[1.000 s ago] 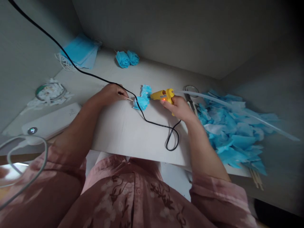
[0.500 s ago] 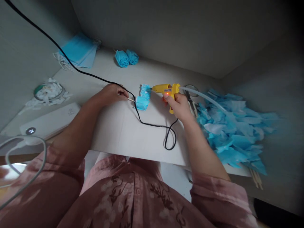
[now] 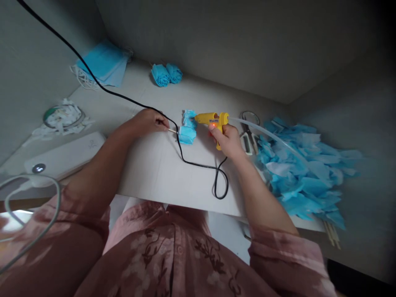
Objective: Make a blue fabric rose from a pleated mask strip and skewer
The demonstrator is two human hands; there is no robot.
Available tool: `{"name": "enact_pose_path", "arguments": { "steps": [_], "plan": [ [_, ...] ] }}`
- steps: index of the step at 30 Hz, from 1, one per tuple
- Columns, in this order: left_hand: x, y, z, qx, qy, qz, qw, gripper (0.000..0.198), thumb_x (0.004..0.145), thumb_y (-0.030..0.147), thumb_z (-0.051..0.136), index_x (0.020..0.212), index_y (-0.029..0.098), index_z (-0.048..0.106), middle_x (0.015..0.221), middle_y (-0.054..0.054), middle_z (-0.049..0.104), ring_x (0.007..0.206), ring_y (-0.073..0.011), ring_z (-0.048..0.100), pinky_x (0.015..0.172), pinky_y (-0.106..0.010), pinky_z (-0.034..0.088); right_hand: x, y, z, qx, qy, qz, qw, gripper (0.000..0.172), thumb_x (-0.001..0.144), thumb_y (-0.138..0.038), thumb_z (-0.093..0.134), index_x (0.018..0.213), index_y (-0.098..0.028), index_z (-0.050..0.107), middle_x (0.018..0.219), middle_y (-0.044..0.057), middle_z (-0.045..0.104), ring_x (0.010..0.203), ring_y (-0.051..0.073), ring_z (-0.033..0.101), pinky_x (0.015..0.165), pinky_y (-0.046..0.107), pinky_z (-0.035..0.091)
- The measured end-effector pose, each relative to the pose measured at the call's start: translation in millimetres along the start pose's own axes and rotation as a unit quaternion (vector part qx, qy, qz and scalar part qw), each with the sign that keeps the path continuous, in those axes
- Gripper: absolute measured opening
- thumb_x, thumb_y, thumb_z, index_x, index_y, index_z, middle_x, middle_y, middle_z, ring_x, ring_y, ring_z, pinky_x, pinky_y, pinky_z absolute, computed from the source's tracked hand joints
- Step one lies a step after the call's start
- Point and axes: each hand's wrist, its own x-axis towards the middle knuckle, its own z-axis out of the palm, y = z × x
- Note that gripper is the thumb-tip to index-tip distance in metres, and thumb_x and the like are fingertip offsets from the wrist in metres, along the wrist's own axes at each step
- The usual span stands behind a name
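Observation:
My left hand (image 3: 156,122) is closed on a thin wooden stick (image 3: 172,130). At the stick's far end is a strip of light blue fabric (image 3: 188,135), partly rolled around it and lying on the table. My right hand (image 3: 229,138) grips a yellow glue gun (image 3: 213,119) whose small light glows red. The gun's nozzle is at the upper part of the strip, at its right edge. A long translucent glue stick (image 3: 269,134) sticks out of the gun's back. The black cord (image 3: 182,152) crosses in front of the wooden stick.
Two blue fabric roses (image 3: 167,75) and a stack of blue face masks (image 3: 107,62) lie at the back. Left are a bowl of white scraps (image 3: 64,117) and a white power bank (image 3: 66,156). Right are scissors (image 3: 249,138), a heap of blue fabric pieces (image 3: 305,169) and several sticks (image 3: 332,235).
The glue gun in my right hand has shifted left, its nozzle further over the strip. The lower roll has turned slightly, and more of the scissors shows.

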Motion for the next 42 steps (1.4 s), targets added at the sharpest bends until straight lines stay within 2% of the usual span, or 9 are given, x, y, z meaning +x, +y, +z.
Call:
{"name": "enact_pose_path", "arguments": {
  "steps": [8, 12, 19, 26, 35, 42],
  "plan": [
    [0, 1, 1.6, 0.0, 0.015, 0.004, 1.0, 0.04, 0.072, 0.047, 0.069, 0.092, 0.016, 0.083, 0.091, -0.007, 0.076, 0.085, -0.0212, 0.066, 0.072, -0.027, 0.047, 1, -3, 4, -0.012, -0.008, 0.009, 1.0, 0.057, 0.087, -0.077, 0.057, 0.068, -0.023, 0.057, 0.064, 0.003, 0.059, 0.064, 0.018, 0.056, 0.061, 0.032, 0.045],
    [-1, 2, 1.4, 0.0, 0.014, 0.001, 1.0, 0.038, 0.072, 0.045, 0.07, 0.092, 0.015, 0.083, 0.092, -0.008, 0.077, 0.086, -0.0212, 0.067, 0.073, -0.028, 0.048, 1, -2, 6, -0.011, -0.013, 0.006, 1.0, 0.058, 0.086, -0.079, 0.056, 0.07, -0.023, 0.058, 0.063, 0.003, 0.058, 0.066, 0.019, 0.058, 0.062, 0.032, 0.046],
    [1, 3, 0.6, 0.002, -0.002, -0.006, 1.0, 0.041, 0.071, 0.047, 0.068, 0.092, 0.014, 0.081, 0.09, -0.008, 0.075, 0.084, -0.0212, 0.064, 0.072, -0.029, 0.045, 0, -3, 7, -0.023, -0.023, -0.001, 0.999, 0.055, 0.09, -0.075, 0.055, 0.071, -0.024, 0.057, 0.068, 0.003, 0.061, 0.065, 0.018, 0.056, 0.062, 0.032, 0.047],
    [0, 3, 0.9, -0.001, 0.001, -0.004, 1.0, 0.039, 0.071, 0.049, 0.068, 0.09, 0.016, 0.081, 0.089, -0.006, 0.075, 0.086, -0.0219, 0.065, 0.074, -0.028, 0.047, 1, -3, 7, -0.035, -0.027, 0.01, 0.999, 0.056, 0.088, -0.078, 0.054, 0.067, -0.026, 0.048, 0.063, 0.001, 0.053, 0.061, 0.017, 0.047, 0.057, 0.032, 0.038],
    [-1, 6, 0.4, -0.004, -0.003, -0.016, 1.0, 0.038, 0.072, 0.049, 0.069, 0.088, 0.016, 0.081, 0.088, -0.007, 0.074, 0.083, -0.0201, 0.064, 0.069, -0.027, 0.045, 1, -5, 2, -0.044, -0.027, -0.004, 0.999, 0.05, 0.089, -0.073, 0.054, 0.074, -0.026, 0.053, 0.065, 0.002, 0.054, 0.068, 0.02, 0.053, 0.062, 0.032, 0.043],
    [0, 3, 1.4, -0.005, 0.005, -0.007, 1.0, 0.04, 0.071, 0.051, 0.071, 0.087, 0.016, 0.081, 0.09, -0.007, 0.075, 0.084, -0.0206, 0.064, 0.069, -0.027, 0.047, 2, -2, -3, -0.065, -0.019, 0.002, 0.998, 0.056, 0.087, -0.077, 0.054, 0.067, -0.026, 0.046, 0.061, 0.0, 0.049, 0.061, 0.017, 0.045, 0.058, 0.032, 0.038]
  ]
}}
